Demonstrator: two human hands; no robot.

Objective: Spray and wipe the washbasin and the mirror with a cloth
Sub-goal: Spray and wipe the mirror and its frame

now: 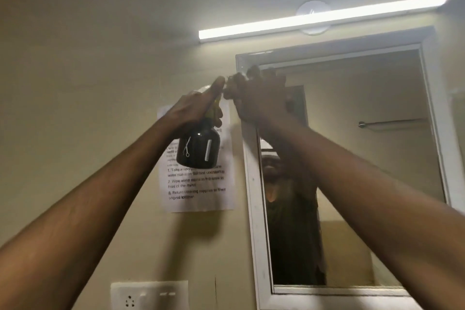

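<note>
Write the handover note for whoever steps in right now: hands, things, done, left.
Left hand: grips the black spray bottle, raised beside the mirror's top left corner.
Right hand: up at that corner, at the bottle's nozzle; blurred, so whether it holds anything is unclear.
No cloth or washbasin in view.
Done: cannot tell whether the glass has been sprayed.
Left: by the look of it, spray and wipe the mirror; the washbasin's state is unknown.

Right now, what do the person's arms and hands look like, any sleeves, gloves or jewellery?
Both forearms are bare up to the frame's edge, with no sleeves in view. The left hand and right hand wear no gloves. No watch or bracelet shows at either wrist. The fingers are too blurred to tell whether there are rings.
</note>
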